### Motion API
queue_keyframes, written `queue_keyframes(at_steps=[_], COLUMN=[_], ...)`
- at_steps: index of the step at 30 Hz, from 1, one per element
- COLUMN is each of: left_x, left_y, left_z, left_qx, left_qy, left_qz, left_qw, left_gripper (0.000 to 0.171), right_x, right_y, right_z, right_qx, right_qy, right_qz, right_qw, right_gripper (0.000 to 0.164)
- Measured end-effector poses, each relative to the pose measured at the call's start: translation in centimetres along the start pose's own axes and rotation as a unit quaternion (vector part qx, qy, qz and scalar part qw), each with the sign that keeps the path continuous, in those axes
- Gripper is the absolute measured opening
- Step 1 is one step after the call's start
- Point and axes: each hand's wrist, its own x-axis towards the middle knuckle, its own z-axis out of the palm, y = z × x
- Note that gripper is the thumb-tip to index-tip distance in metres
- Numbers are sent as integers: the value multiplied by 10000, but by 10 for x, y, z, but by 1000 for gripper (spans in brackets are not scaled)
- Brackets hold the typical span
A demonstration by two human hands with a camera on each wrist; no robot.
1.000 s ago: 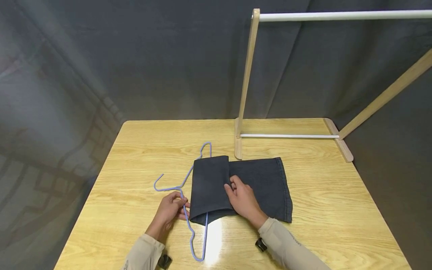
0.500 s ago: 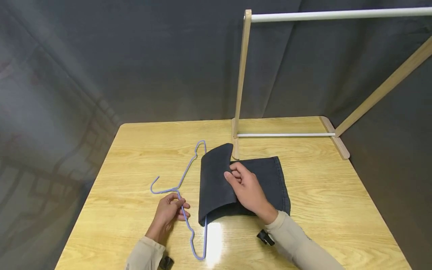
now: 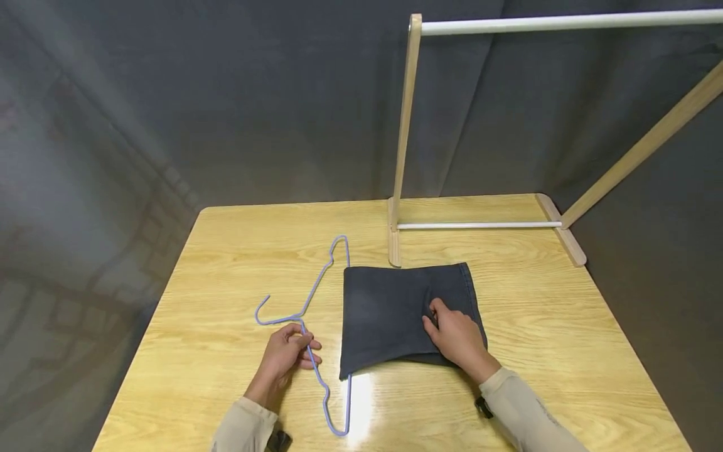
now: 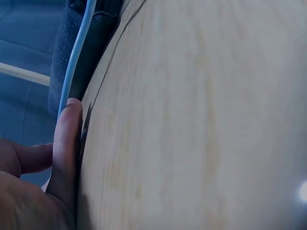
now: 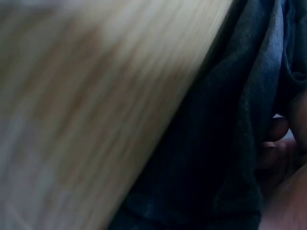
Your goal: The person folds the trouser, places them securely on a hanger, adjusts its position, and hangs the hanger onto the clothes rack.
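A blue wire clothes hanger (image 3: pixel 316 294) lies on the table, its hook pointing left. My left hand (image 3: pixel 287 353) holds the hanger's near shoulder wire between thumb and fingers; in the left wrist view a finger lies along the blue wire (image 4: pixel 76 52). Folded dark trousers (image 3: pixel 384 307) lie over the hanger's straight bar, with their fold at the bar and a stitched hem at the right. My right hand (image 3: pixel 459 336) pinches the upper layer near that hem, puckering the cloth. The right wrist view shows its curled fingers (image 5: pixel 276 155) at the dark cloth.
A wooden rack with a white top rail (image 3: pixel 565 23) and a lower white bar (image 3: pixel 480 225) stands at the back right of the wooden table (image 3: pixel 237 251). One rack foot (image 3: pixel 394 242) is just behind the trousers. Dark curtains hang behind.
My right hand has drawn the trousers' turned-up flap over to the right and down, so it now lies flat toward the hem. My left hand has stayed on the hanger.
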Motion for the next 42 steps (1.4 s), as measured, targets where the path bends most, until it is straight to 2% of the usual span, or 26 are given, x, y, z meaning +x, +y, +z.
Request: queue_keyframes(at_steps=[5,12,16,20,23,26,28,34,39,42], left_x=[-2,-10,-12,-13,-13,-11,-10,-7,-5,-2], left_y=[-3,-3,-3,-3,-4,-4,-3,0,-3,-5], left_z=[-9,-45,-63,-73,-69,-60,-53,-42,-40,-36], left_qx=[-60,148,389,608,526,448,396,257,57,69], left_qy=[-193,-320,-169,147,152,-137,-191,209,218,262], left_qz=[32,61,52,44,40,15,34,16,-10,20], left_qw=[9998,9994,9991,9980,9985,9989,9990,9995,9997,9996], left_gripper=[11,20,22,21,22,25,25,20,18,14], right_x=[1,-1,2,7,8,7,7,7,9,10], right_y=[-10,-36,-54,-69,-74,-76,-77,-79,-76,-74], right_z=[5,25,35,42,45,47,47,47,40,32], right_qx=[-373,-445,-499,-540,-635,-707,-686,-558,-478,-175], right_qy=[-71,-20,92,183,244,321,375,350,163,142], right_qz=[130,-92,-320,-724,-847,-849,-880,-853,-808,-933], right_qw=[9992,9990,9982,9957,9941,9934,9930,9942,9955,9954], right_gripper=[25,25,21,20,19,19,18,19,18,17])
